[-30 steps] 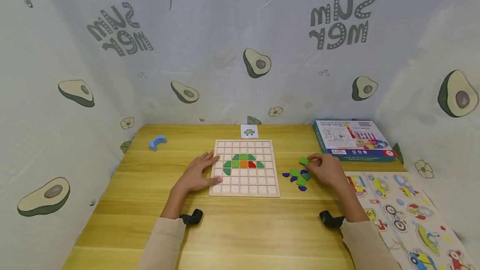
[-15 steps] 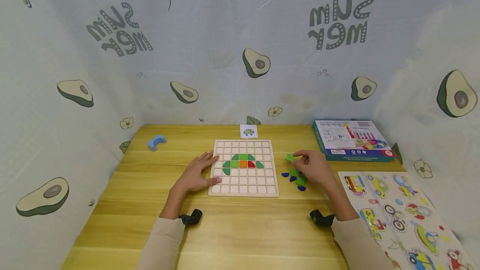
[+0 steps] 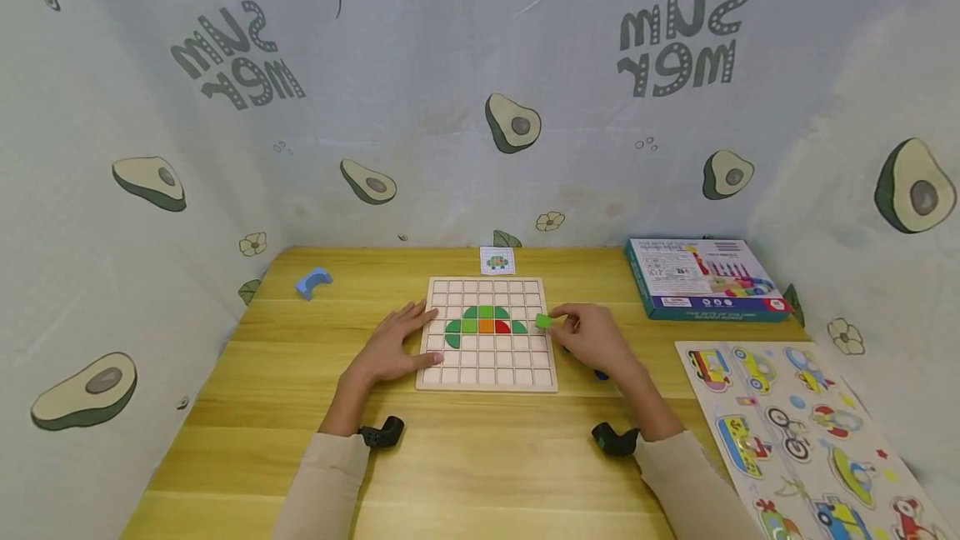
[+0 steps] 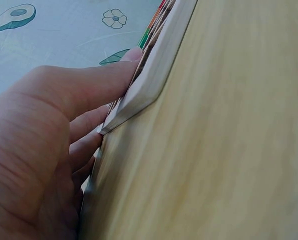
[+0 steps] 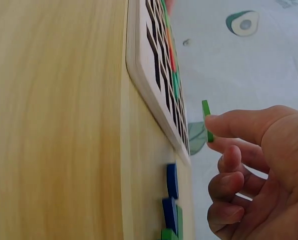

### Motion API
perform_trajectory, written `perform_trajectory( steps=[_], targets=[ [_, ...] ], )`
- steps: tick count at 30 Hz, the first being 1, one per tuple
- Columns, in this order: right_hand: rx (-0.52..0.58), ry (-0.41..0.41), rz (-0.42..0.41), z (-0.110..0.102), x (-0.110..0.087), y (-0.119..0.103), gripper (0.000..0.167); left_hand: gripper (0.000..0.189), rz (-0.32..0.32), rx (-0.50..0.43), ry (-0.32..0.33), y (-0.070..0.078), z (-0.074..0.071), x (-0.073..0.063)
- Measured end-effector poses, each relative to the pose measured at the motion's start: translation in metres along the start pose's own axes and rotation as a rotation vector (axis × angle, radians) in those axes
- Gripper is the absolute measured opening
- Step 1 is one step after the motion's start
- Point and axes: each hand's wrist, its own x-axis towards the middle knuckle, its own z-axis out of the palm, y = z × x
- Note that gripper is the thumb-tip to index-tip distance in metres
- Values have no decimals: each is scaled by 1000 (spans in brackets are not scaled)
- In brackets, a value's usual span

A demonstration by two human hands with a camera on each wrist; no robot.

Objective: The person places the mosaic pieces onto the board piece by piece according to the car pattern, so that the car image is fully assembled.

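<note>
In the head view, a wooden grid board [image 3: 491, 379] holds green, orange and red tiles around its middle. My left hand [image 3: 393, 346] rests at its left edge, fingers fairly straight. In the left wrist view the thumb [image 4: 133, 55] lies over the board's edge. Between thumb and forefinger my right hand [image 3: 596, 338] pinches a light green square tile [image 3: 543, 321] over the board's right edge. The right wrist view shows this tile [image 5: 205, 107] edge-on, raised off the board. Blue pieces [image 5: 172, 181] and green ones lie below this hand, mostly hidden by it in the head view.
A small picture card [image 3: 497, 261] stands behind the board. At the back left lies a blue arch block [image 3: 313, 282]. A flat box [image 3: 705, 273] sits at the back right, with a printed vehicle puzzle board [image 3: 813, 407] in front of it.
My right hand has moved left with the green square tile, from over the loose pieces to the board's right edge. The left hand has stayed in place.
</note>
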Motion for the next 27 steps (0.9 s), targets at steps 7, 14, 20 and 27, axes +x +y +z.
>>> perform_trajectory(
  steps=[7,14,20,27],
  targets=[
    [7,-26,18,17,4,-16,29,84,-4,3,-7,1,-1,1],
    [29,-63,-18,36,8,-33,27,84,-6,0,-1,2,-2,1],
    [37,-82,-28,51,10,-44,26,84,-4,-9,1,3,-2,0],
    [46,-94,-74,63,14,-52,26,84,-4,-6,4,2,-1,0]
  ],
)
